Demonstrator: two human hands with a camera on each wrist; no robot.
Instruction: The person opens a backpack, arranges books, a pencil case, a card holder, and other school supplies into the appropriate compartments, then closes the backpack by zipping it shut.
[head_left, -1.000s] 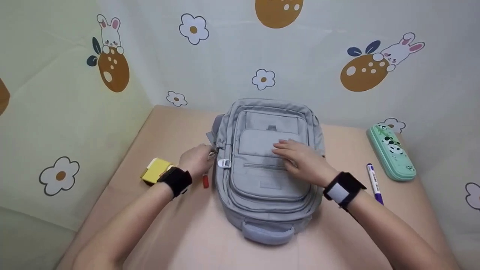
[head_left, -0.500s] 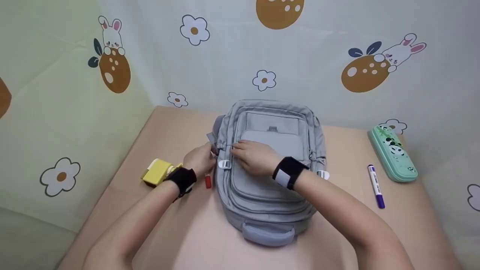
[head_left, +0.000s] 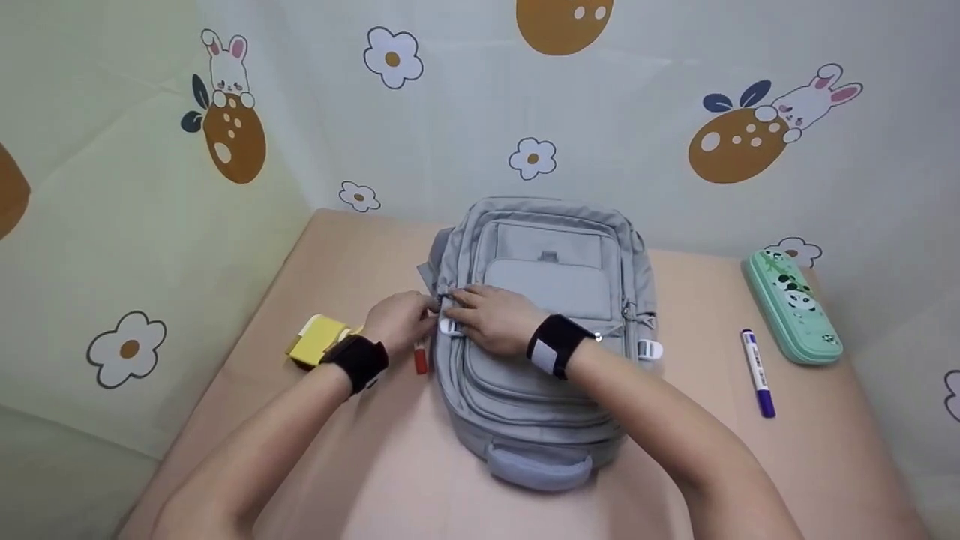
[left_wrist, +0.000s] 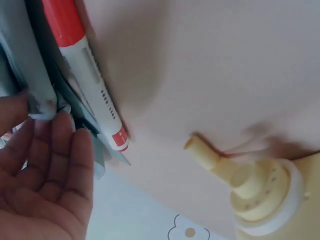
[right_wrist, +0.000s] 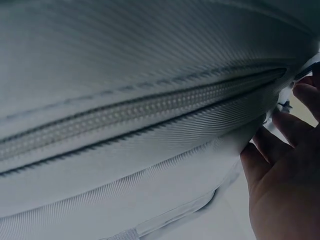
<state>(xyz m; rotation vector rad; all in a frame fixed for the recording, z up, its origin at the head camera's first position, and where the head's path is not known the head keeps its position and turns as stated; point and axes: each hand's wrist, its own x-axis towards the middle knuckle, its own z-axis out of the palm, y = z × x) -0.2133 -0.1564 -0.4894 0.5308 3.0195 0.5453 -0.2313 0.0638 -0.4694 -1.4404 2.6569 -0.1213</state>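
Note:
A grey backpack (head_left: 551,289) lies front side up on the table, its carry handle (head_left: 540,466) toward me. At its left side my left hand (head_left: 397,319) pinches a grey side strap (left_wrist: 42,95) between thumb and fingertips. My right hand (head_left: 499,322) lies across the front, fingers extended to the left edge beside a white buckle (head_left: 450,325). In the right wrist view its fingertips touch the fabric edge past a front zipper (right_wrist: 150,107); the thumb is hidden in the head view. A red-capped whiteboard marker (left_wrist: 92,75) lies alongside the bag, just below my left hand.
Left of my left hand lies a yellow pump bottle (head_left: 319,341), its nozzle (left_wrist: 205,155) pointing toward the bag. To the right are a purple-capped marker (head_left: 759,375) and a green panda pencil case (head_left: 793,307). Patterned cloth walls (head_left: 450,112) border the table.
My right hand has crossed leftward from the middle-right of the backpack to its left edge, beside my left hand. The left hand has stayed at the bag's side, shifting slightly.

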